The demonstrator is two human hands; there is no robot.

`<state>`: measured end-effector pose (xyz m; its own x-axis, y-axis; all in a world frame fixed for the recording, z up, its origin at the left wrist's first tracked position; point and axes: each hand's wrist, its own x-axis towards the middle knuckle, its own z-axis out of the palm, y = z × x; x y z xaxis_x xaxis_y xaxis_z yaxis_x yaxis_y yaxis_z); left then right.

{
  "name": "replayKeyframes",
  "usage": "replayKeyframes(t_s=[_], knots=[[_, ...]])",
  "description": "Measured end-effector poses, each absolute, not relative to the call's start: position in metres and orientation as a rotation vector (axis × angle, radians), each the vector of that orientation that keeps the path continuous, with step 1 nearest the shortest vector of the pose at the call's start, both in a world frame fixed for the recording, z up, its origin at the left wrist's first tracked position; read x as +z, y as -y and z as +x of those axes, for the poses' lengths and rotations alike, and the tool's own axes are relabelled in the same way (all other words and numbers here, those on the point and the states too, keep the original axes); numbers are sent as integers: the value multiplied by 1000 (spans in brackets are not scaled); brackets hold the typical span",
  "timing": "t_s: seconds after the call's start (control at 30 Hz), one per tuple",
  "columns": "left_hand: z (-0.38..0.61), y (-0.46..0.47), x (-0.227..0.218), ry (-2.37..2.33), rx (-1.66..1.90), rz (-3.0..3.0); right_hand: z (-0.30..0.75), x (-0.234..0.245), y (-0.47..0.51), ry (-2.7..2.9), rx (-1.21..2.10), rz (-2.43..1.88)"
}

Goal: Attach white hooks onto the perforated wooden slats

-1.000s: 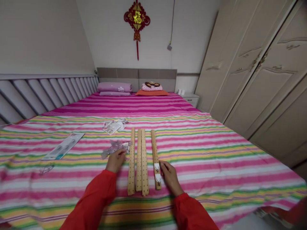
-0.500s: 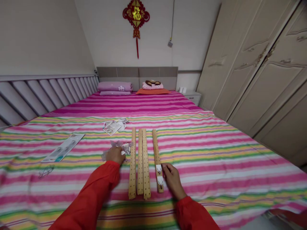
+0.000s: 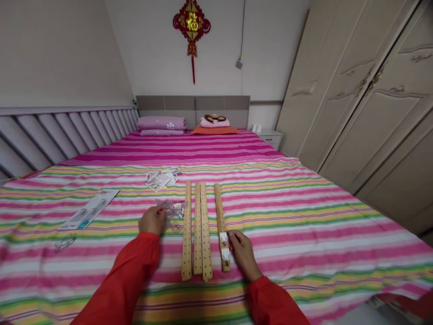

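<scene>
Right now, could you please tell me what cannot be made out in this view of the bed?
Head view only.
Whether the left hand grips anything inside the clear crinkled plastic bag: its fingers and the wrinkles hide it.
Print on the long white card: too small.
Small pale thing at the striped bedsheet's left: blurred.
Red shape at the lower right corner: cut off by the frame edge.

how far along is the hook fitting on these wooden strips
Done: two white hooks sit on the rightmost strip. In hand: the right hand touches that strip beside the hooks, the left hand is on the clear bag. Left: the three other strips are bare, as is the rightmost's far length.
</scene>
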<state>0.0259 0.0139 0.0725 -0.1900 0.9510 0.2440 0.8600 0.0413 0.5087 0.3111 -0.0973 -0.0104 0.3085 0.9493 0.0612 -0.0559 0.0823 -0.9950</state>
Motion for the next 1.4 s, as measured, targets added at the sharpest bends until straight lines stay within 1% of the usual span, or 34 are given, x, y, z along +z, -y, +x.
replayKeyframes(t_s=[0.07, 0.17, 0.27, 0.43, 0.57, 0.87, 1.17, 1.3, 1.4], knots=[[18, -16, 66, -2123, 964, 1827, 311, -10, 97, 967, 964, -1234], [13, -16, 60, -2077, 945, 1894, 310, -9, 98, 963, 958, -1225], [17, -13, 61, -2046, 781, 1938, 310, -10, 98, 964, 948, -1216], [36, -1, 72, -2237, 432, 2113, 311, -13, 97, 974, 943, -1223], [46, 4, 75, -2315, 334, 2232, 312, -15, 96, 985, 931, -1225], [41, -6, 63, -2294, 427, 2253, 312, -12, 97, 998, 940, -1225], [42, -8, 76, -2340, 424, 2187, 311, -9, 98, 987, 937, -1227], [35, -14, 76, -2275, 585, 2073, 311, -8, 98, 971, 953, -1221], [27, -24, 72, -2135, 734, 1988, 311, -9, 97, 967, 951, -1220]])
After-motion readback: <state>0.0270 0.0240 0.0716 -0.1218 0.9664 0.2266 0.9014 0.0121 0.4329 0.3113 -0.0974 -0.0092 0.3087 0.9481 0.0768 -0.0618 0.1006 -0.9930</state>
